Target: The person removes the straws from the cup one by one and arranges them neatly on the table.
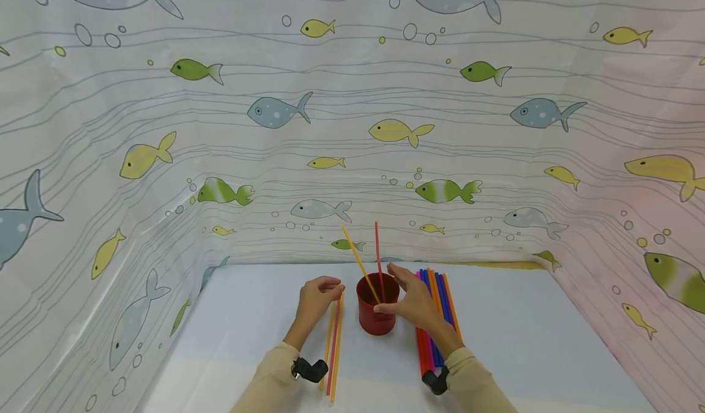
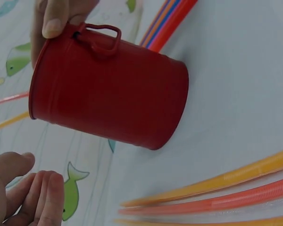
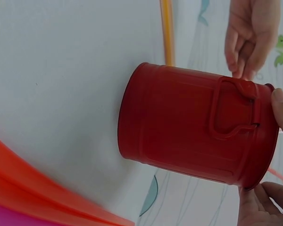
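A small red metal pot (image 1: 377, 315) with a folded wire handle on its side stands upright on the table. One yellow straw (image 1: 360, 263) and one red straw (image 1: 378, 248) lean out of its mouth. My right hand (image 1: 410, 300) grips the pot by its rim, thumb on the near side and fingers around the far right. To the pot's left, my left hand (image 1: 320, 295) hovers by the upper ends of several loose yellow and red straws (image 1: 334, 352). Its fingers are loosely bent, with nothing between them and the thumb in the left wrist view (image 2: 30, 193).
Right of the pot, partly under my right forearm, lies a bundle of red, magenta, blue and orange sticks (image 1: 440, 297). The white table (image 1: 523, 333) meets a fish-patterned curtain (image 1: 352, 186) at the back and sides. A black wrist camera (image 1: 311, 370) sits on my left wrist.
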Tool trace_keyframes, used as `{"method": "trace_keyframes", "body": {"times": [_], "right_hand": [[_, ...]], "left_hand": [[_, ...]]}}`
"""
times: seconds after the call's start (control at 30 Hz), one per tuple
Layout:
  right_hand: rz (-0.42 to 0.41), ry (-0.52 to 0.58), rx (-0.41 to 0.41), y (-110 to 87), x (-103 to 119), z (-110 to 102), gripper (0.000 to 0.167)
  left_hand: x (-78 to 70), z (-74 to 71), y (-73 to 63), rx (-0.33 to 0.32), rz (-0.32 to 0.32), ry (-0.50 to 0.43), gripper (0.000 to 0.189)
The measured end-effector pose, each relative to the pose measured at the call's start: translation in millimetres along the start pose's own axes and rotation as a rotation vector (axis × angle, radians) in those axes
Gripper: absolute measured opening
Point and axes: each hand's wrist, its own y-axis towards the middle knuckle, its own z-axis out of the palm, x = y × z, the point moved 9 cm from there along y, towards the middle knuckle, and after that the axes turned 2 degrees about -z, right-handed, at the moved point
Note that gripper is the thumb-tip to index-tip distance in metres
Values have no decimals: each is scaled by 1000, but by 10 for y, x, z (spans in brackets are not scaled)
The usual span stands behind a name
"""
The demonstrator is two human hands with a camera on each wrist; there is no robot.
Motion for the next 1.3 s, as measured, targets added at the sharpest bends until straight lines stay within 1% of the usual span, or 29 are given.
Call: {"method": "trace_keyframes", "body": {"times": [0.13, 0.27, 0.47, 0.6, 0.77, 0.83, 1.0, 1.17, 1.3], "right_hand": [[0, 27, -14, -2, 2, 8, 105], [-3, 33, 2, -15, 3, 52, 106], [-18, 38, -7, -25, 23, 59, 106], [-40, 44, -20, -20, 41, 44, 105], [-40, 50, -30, -32, 42, 29, 104], [-43, 68, -32, -37, 44, 28, 103], [-52, 118, -32, -44, 42, 31, 100], [-44, 94, -35, -35, 12, 18, 100], [-41, 63, -32, -34, 9, 10, 101]], "left_hand": [[-25, 25, -1, -2, 18, -4, 17], [-59, 40, 14, -13, 33, 8, 18], [-178, 103, 67, -13, 71, 27, 23], [-219, 152, 102, -27, 70, 30, 24], [-246, 210, 128, -31, 53, -3, 22], [-254, 231, 140, -30, 48, -19, 22], [-286, 270, 168, -38, 59, -20, 26], [-319, 298, 201, -56, 62, -28, 29], [-318, 337, 230, -55, 50, -72, 28]]}}
